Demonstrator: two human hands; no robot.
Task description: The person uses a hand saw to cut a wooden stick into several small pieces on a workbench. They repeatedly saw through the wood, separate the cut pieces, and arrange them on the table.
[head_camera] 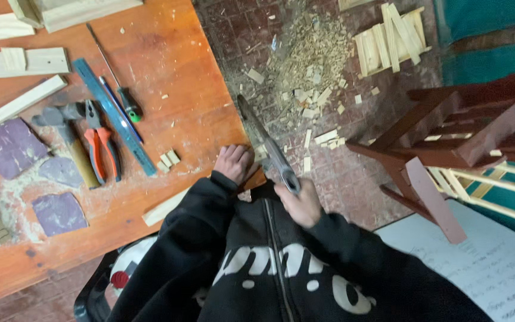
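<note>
My right hand (298,201) grips the handle of a hand saw (263,140), whose blade slants up and to the left over the table's edge. My left hand (233,163) presses down on a pale wooden strip (165,209) at the corner of the orange-brown wooden table (168,71). The strip's far end is hidden under my left hand and sleeve. Three small cut wood blocks (169,160) lie just left of that hand.
On the table lie orange-handled pliers (101,146), a hammer (67,134), a blue ruler (114,116), a green-handled screwdriver (117,83), purple sandpaper pieces (13,146) and wood slats (19,62). Sawdust and offcuts (314,53) litter the tiled floor. A dark red wooden stool (454,137) stands at right.
</note>
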